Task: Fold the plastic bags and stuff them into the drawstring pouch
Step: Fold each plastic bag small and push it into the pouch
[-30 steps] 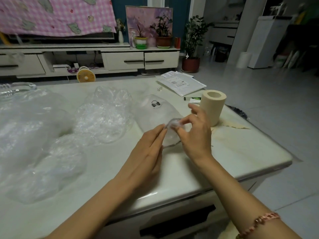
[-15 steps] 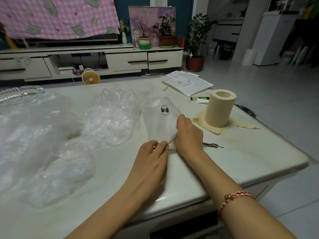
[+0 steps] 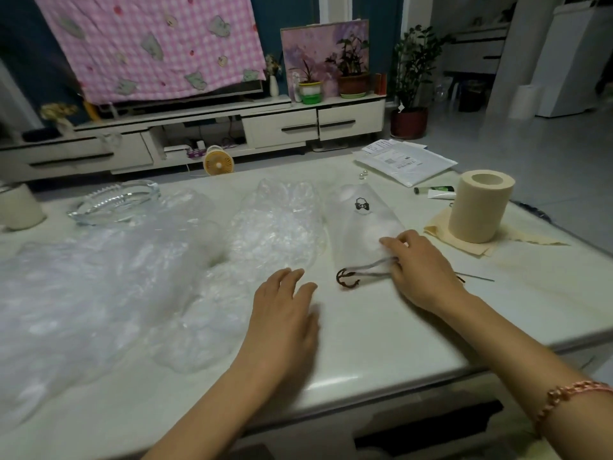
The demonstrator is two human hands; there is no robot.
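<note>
A translucent white drawstring pouch (image 3: pixel 360 224) with a small black logo lies flat on the white table (image 3: pixel 381 333), mouth toward me. Its dark drawstring (image 3: pixel 348 277) curls out on the tabletop at the near end. My right hand (image 3: pixel 421 267) rests on the pouch's near right corner, fingers curled and pinching the fabric and cord there. My left hand (image 3: pixel 282 313) hovers flat and open over the table, just left of the drawstring, holding nothing. Crumpled clear plastic bags (image 3: pixel 275 224) lie left of the pouch, and a larger heap of clear plastic (image 3: pixel 93 293) covers the table's left half.
A cream tape roll (image 3: pixel 479 210) stands on a yellowish cloth (image 3: pixel 441 230) right of the pouch. Behind it lie a white mailer envelope (image 3: pixel 404 161) and a small tube (image 3: pixel 434 190). A glass ashtray (image 3: pixel 114 200) and a cup (image 3: pixel 18 207) sit far left. A thin pin (image 3: pixel 477 277) lies by my right wrist.
Both hands were pinching the pouch's mouth together. My left hand has let go and moved left, now flat and open. The drawstring lies exposed on the table. My right hand stays on the pouch.
</note>
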